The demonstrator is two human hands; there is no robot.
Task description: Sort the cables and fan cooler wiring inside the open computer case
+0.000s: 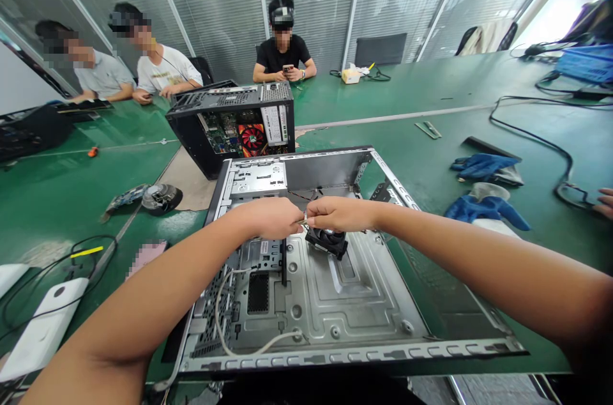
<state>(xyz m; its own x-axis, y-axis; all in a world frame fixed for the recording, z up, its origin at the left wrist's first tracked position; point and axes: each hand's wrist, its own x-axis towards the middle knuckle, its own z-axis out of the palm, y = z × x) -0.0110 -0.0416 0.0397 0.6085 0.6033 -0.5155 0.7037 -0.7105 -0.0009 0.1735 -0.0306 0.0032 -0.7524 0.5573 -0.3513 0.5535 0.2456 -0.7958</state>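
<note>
An open, mostly bare grey computer case point(335, 290) lies flat on the green table in front of me. My left hand point(271, 218) and my right hand point(340, 213) meet above its middle, both with fingers closed. Together they pinch a small connector or wire end between them. Just under my right hand sits a small black fan point(327, 242). A dark screwdriver shaft point(283, 261) hangs down below my left hand. A white cable point(239, 328) loops across the near left of the case floor.
A second black computer case point(230, 121) with a red fan stands behind. Blue gloves point(483, 165) and black cables point(550, 146) lie to the right, a loose board and fan point(153, 197) to the left. Three people sit at the far side; another person's fingers point(606, 200) show at right.
</note>
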